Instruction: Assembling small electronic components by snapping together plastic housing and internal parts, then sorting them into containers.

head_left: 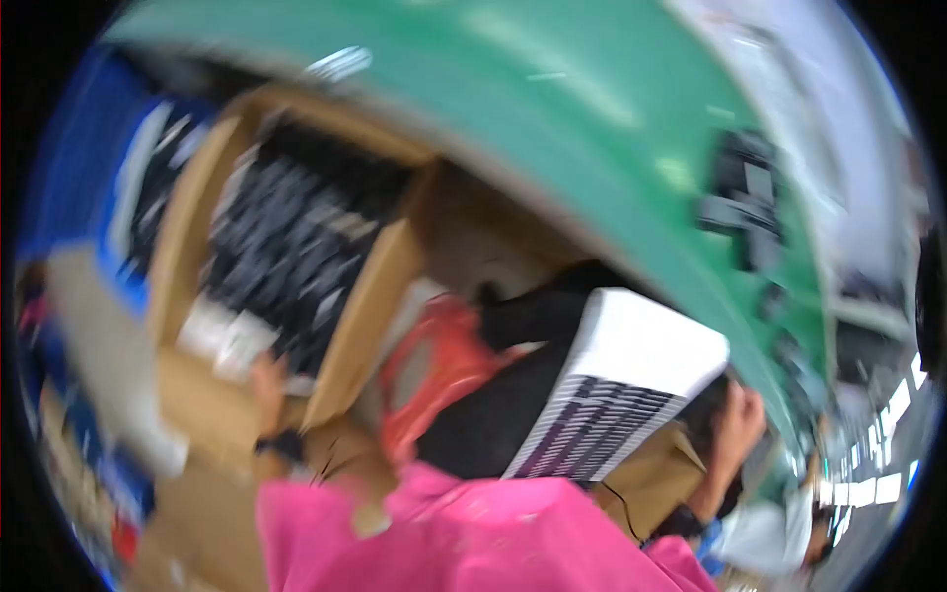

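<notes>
Gripping state: not discernible through blur, left hand (268, 390) or right hand (738, 424).
Carton (360, 335): one, open, brown cardboard; left hand at its near edge.
Dark pieces (286, 247): too blurred to count, inside carton.
Striped white piece (623, 380): one, oblong, over dark lap (493, 409), between hands, just beside the right.

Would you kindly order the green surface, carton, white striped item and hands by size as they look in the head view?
1. Green surface
2. Carton
3. White striped item
4. Left hand, right hand: too alike to rank
</notes>
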